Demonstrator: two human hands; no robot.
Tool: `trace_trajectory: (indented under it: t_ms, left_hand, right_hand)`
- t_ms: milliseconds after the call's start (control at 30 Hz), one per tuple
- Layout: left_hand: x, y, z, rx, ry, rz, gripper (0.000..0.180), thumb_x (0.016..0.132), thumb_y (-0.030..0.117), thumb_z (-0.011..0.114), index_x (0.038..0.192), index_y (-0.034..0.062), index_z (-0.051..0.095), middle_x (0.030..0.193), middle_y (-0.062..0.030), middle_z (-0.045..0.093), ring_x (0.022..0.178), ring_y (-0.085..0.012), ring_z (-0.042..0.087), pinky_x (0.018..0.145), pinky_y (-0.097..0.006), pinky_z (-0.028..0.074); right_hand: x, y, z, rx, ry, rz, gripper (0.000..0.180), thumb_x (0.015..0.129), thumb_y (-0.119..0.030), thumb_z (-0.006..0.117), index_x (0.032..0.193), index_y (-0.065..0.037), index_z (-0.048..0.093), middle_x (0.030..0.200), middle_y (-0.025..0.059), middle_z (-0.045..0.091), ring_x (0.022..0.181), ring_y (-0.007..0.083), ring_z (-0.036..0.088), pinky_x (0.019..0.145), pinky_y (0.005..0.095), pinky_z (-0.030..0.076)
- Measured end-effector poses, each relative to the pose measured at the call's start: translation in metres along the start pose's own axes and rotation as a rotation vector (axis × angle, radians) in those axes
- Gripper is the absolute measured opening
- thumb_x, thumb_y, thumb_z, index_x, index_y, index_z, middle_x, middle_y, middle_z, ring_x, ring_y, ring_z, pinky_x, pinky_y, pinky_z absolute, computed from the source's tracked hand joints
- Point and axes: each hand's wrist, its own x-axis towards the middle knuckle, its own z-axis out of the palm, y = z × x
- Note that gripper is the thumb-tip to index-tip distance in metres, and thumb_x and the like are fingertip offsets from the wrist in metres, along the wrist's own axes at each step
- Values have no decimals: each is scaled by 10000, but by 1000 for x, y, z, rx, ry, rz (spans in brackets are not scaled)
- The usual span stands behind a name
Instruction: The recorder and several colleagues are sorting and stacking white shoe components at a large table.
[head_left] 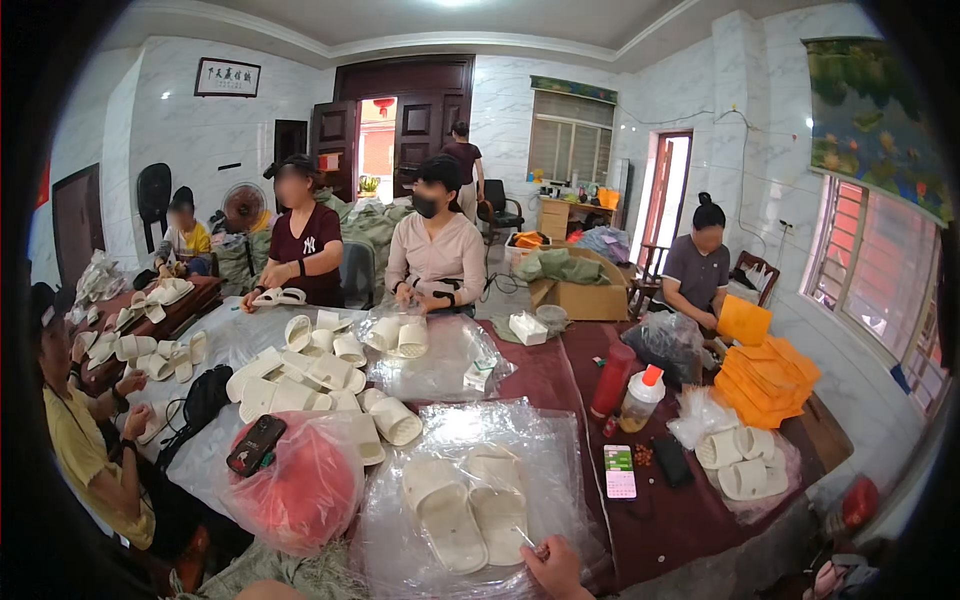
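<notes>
A pair of cream slippers (447,522) lies side by side on clear plastic bags (385,555) right in front of me. Beside the right slipper's lower end is my right hand (555,568), fingers closed in a pinch. A thin, pale thing sticks out of them toward the slipper; it is too small to name. At the lower edge, left of the bags, only a bit of skin shows, perhaps my left hand (268,592); its fingers are hidden. A red bundle in a clear plastic bag (290,500), with a dark phone (257,445) on top, stands left of the pair.
Cream slippers are heaped (300,375) beyond the red bundle. To the right stand a red flask (612,380) and a clear bottle (641,400), near a lit phone (620,472), a black pouch (673,462) and orange bags (765,385). Several people work around the table.
</notes>
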Motion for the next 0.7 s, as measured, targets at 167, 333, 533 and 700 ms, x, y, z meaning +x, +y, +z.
trace_trajectory:
  t_ms: [167, 333, 533, 700]
  left_hand:
    - [-4, 1, -6, 10, 13, -9, 87, 770, 224, 713, 792, 149, 673, 740, -5, 564, 861, -176, 557, 722, -308, 426]
    - [-10, -7, -6, -5, 37, -29, 93, 766, 217, 710, 797, 139, 671, 748, -12, 567, 857, -181, 559, 727, -312, 428]
    - [-17, -14, -11, -16, 48, -72, 100, 761, 210, 707, 804, 127, 670, 757, -20, 572, 852, -186, 562, 733, -316, 431]
    - [-22, -15, -16, 0, 58, -97, 107, 757, 203, 705, 809, 117, 668, 765, -27, 576, 848, -191, 564, 738, -319, 434]
  right_hand:
    - [1, -8, -6, -11, 25, -43, 393, 822, -385, 739, 763, -57, 530, 626, 127, 564, 584, 381, 558, 572, 496, 422]
    - [2, 10, -1, -21, -55, -49, 387, 797, -392, 763, 803, -55, 573, 750, 141, 606, 700, 325, 604, 636, 447, 461]
    - [6, 11, 0, 47, -120, -15, 374, 785, -333, 791, 750, -58, 540, 698, 101, 561, 591, 290, 569, 550, 403, 444]
    - [4, 10, -3, 43, -147, -18, 372, 793, -325, 789, 761, -55, 535, 699, 97, 563, 580, 280, 580, 546, 394, 453]
